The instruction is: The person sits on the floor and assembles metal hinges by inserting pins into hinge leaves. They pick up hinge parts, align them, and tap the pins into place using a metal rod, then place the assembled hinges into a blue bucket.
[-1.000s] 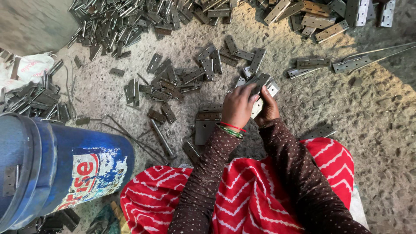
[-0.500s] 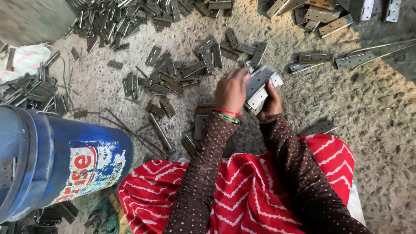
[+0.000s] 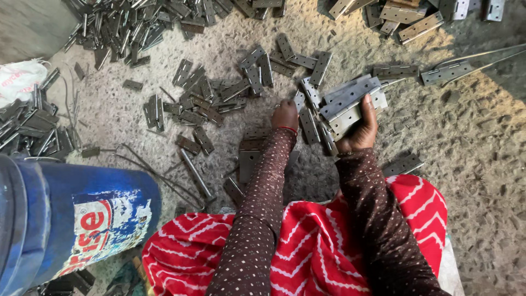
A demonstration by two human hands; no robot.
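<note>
Head view: blue drum [image 3: 66, 219] beside scattered hinges [image 3: 203, 104].

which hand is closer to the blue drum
Left. The left hand is down among the loose hinges on the floor, on the side toward the blue drum. The right hand is farther off, holding a stack of hinges.

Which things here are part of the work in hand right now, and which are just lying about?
In hand:
- right hand gripping a stack of grey hinges
- left hand down among the loose hinges on the floor

Lying about:
- blue drum
- metal rods
- white sack
- far hinge pile
</note>
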